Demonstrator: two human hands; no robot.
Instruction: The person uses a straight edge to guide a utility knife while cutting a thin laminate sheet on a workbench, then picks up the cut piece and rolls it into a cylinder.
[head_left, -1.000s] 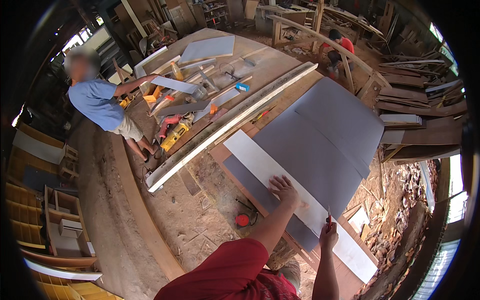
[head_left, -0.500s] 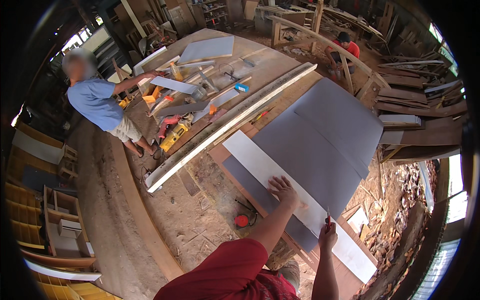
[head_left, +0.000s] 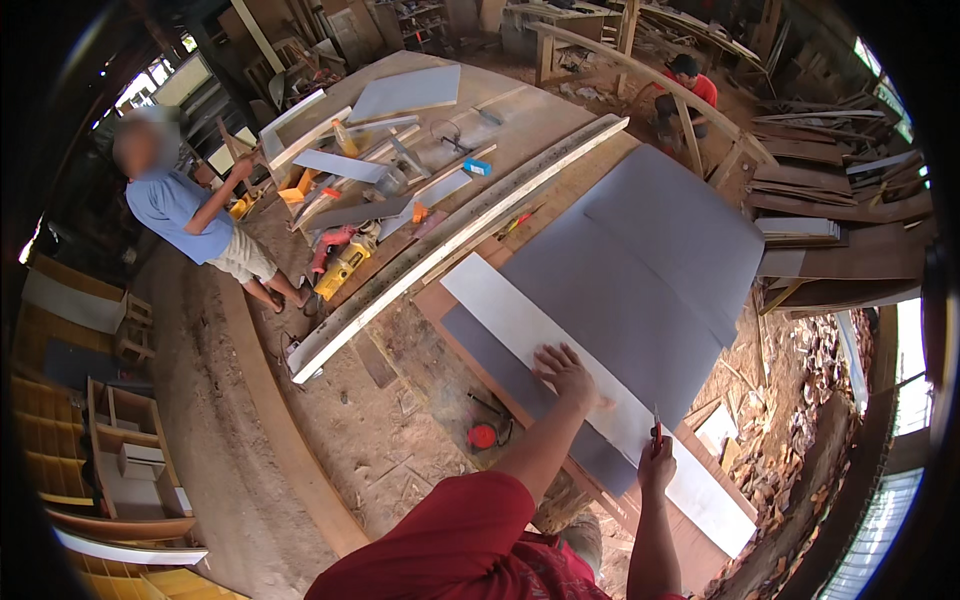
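Observation:
My left hand (head_left: 566,374) presses flat, fingers spread, on a long white board (head_left: 505,312). This board lies diagonally across a grey sheet (head_left: 630,290), with a grey strip showing along its near side. Close to the board's right edge, my right hand (head_left: 656,466) is closed around a slim hand tool (head_left: 656,434) with a red-and-black handle. Its thin metal tip points away from me, over the line where board and sheet meet. I cannot make out its exact kind.
A long white-edged beam (head_left: 460,245) crosses beyond the sheet. Behind it a worktable (head_left: 535,120) carries boards, a bottle and a yellow power tool (head_left: 345,270). A person in blue (head_left: 185,205) stands left; another in red (head_left: 700,92) crouches far right. A red round object (head_left: 482,436) lies below.
The person in blue has drawn their hand back from the small board on the worktable. My view has shifted slightly; both my hands stay nearly in place on the board.

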